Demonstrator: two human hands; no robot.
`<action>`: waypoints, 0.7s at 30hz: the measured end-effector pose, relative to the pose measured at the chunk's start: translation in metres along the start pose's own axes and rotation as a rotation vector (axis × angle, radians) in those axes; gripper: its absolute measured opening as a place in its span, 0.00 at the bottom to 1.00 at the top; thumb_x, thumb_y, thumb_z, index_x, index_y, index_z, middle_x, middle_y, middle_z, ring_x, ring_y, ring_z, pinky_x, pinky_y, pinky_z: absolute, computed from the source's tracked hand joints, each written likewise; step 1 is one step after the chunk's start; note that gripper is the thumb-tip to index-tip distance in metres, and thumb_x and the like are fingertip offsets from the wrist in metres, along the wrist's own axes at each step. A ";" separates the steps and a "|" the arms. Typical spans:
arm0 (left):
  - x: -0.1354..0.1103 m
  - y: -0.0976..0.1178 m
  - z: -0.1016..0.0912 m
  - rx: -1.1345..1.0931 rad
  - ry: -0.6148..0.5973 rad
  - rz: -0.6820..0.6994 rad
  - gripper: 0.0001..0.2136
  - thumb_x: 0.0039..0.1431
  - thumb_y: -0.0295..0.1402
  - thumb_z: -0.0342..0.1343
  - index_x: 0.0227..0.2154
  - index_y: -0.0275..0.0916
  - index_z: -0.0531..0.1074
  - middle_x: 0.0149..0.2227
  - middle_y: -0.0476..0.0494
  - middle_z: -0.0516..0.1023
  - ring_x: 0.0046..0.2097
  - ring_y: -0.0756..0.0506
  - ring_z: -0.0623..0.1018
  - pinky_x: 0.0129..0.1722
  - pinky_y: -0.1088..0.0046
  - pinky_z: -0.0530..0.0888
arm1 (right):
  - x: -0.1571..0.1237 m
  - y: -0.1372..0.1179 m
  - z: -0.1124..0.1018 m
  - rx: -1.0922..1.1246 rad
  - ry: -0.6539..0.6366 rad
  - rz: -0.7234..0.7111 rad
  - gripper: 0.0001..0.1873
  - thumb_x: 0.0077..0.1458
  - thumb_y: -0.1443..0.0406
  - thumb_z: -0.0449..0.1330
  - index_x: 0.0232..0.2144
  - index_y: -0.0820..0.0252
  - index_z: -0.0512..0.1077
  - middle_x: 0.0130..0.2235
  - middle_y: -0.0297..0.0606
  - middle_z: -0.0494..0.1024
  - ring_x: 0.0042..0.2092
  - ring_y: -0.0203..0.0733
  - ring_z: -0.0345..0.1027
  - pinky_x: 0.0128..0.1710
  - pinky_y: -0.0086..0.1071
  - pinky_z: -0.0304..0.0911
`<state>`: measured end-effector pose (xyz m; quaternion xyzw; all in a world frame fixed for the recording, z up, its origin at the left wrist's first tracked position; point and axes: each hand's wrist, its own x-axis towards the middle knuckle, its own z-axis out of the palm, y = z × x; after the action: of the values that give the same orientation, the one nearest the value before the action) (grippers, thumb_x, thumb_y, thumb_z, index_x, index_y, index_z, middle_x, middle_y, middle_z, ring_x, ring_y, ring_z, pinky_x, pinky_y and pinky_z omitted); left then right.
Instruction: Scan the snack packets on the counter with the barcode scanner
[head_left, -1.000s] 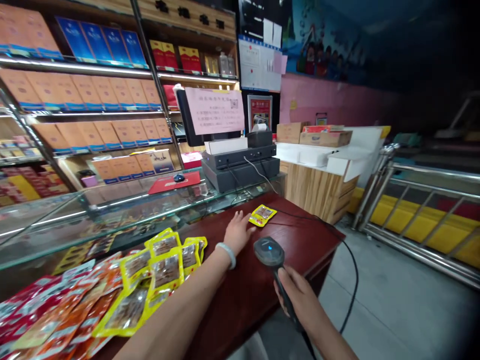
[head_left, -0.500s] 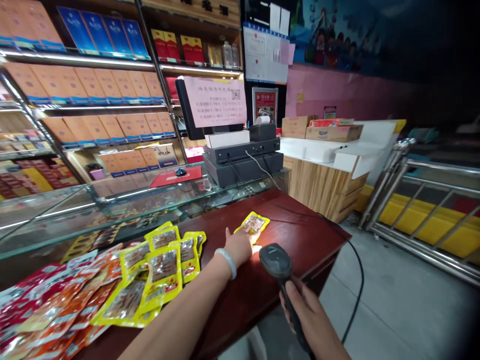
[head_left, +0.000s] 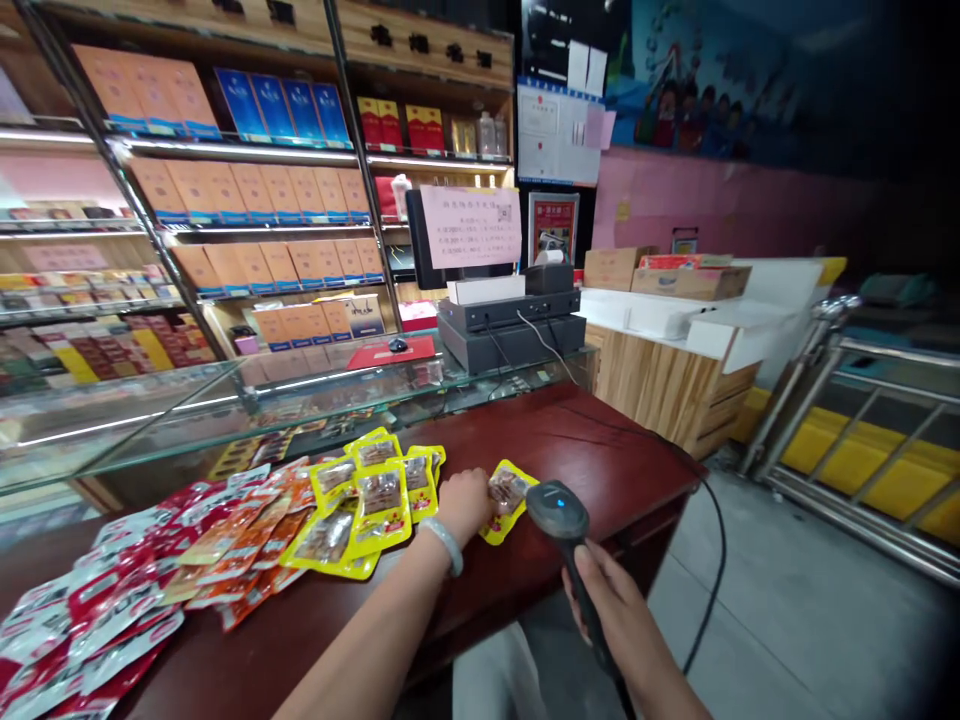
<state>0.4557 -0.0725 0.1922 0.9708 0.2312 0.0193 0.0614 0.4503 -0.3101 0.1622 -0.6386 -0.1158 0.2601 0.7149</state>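
Observation:
In my right hand (head_left: 611, 605) is a black handheld barcode scanner (head_left: 559, 512), held by its handle with the head pointing forward. A small blue light shows on the scanner's top. My left hand (head_left: 465, 500), with a pale bracelet on its wrist, has its fingers closed at the left edge of a yellow-edged snack packet (head_left: 514, 490). That packet lies at an angle just beyond and left of the scanner head. To the left of this hand is a pile of similar yellow packets (head_left: 379, 500). Orange packets (head_left: 251, 550) and red-and-white packets (head_left: 112, 610) overlap farther left.
The packets lie on a dark red table (head_left: 577, 440). Behind it are a glass display counter (head_left: 315, 385) and a cash register (head_left: 510, 335) with a paper-covered screen (head_left: 471, 230). The scanner's cable (head_left: 724, 550) hangs over the table's right edge. A metal railing (head_left: 885, 420) stands at the right.
My left hand has drawn the yellow packet nearer and turned it, shifting from its top to its left edge. The bright scanning glow is gone, and a blue light shows on the scanner. The view has swung left.

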 end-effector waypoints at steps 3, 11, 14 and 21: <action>-0.009 -0.008 0.003 -0.020 0.066 0.006 0.20 0.48 0.43 0.64 0.40 0.36 0.71 0.46 0.33 0.76 0.50 0.35 0.75 0.47 0.64 0.69 | -0.007 -0.002 0.002 0.011 -0.017 -0.029 0.28 0.54 0.39 0.55 0.29 0.58 0.65 0.23 0.28 0.66 0.21 0.30 0.58 0.18 0.23 0.53; -0.052 -0.017 -0.004 -0.268 0.059 -0.120 0.15 0.56 0.37 0.59 0.43 0.38 0.63 0.41 0.38 0.79 0.45 0.39 0.79 0.40 0.69 0.67 | -0.028 -0.010 0.023 0.018 -0.081 0.003 0.27 0.53 0.40 0.57 0.31 0.58 0.66 0.25 0.29 0.67 0.22 0.30 0.58 0.20 0.23 0.53; -0.065 -0.024 -0.006 -0.322 0.114 -0.152 0.14 0.55 0.35 0.60 0.42 0.39 0.64 0.41 0.38 0.79 0.46 0.40 0.78 0.42 0.69 0.67 | -0.034 -0.014 0.033 0.017 -0.131 -0.018 0.27 0.55 0.40 0.56 0.28 0.59 0.65 0.22 0.28 0.64 0.21 0.30 0.55 0.20 0.23 0.51; -0.087 -0.077 -0.011 -0.503 0.240 -0.286 0.20 0.53 0.37 0.62 0.46 0.39 0.62 0.39 0.39 0.79 0.42 0.40 0.79 0.38 0.71 0.67 | -0.035 -0.019 0.067 -0.003 -0.226 -0.036 0.27 0.54 0.41 0.57 0.28 0.59 0.66 0.23 0.28 0.64 0.22 0.29 0.55 0.20 0.23 0.52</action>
<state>0.3430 -0.0428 0.1922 0.8735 0.3592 0.1813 0.2741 0.3918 -0.2716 0.1973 -0.6040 -0.2073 0.3173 0.7010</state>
